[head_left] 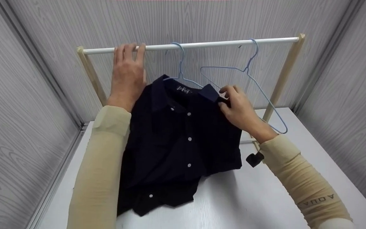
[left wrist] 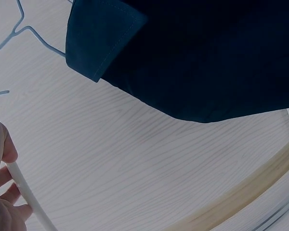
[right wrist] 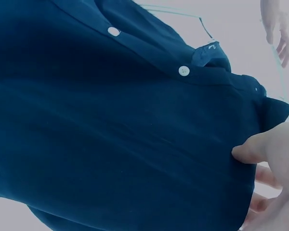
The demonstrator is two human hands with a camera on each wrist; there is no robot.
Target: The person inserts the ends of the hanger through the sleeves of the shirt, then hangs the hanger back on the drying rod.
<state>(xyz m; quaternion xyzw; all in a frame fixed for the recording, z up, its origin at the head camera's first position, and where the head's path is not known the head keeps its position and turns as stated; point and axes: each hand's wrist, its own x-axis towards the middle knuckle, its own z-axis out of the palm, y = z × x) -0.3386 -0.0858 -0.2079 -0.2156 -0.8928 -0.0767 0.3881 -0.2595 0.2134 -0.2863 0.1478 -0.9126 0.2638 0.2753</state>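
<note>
The dark shirt [head_left: 167, 140] hangs at the left hanger [head_left: 180, 71], its length running far to near, between the right hand [head_left: 238, 106], which pinches its right-side shoulder, and the left hand [head_left: 128, 74], wrapped round the rail [head_left: 214, 45]

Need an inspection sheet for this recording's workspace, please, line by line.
Surface: white table.
Job's things: dark navy shirt with a blue hanger in its collar, hooked on the white rail; second blue hanger, no garment seen on it.
Clutter: small black item by the right sleeve, unidentified.
Grippers: left hand grips the rail; right hand pinches the shirt near its shoulder.
Cables: nothing seen.
Surroundings: grey wood-grained panels.
</note>
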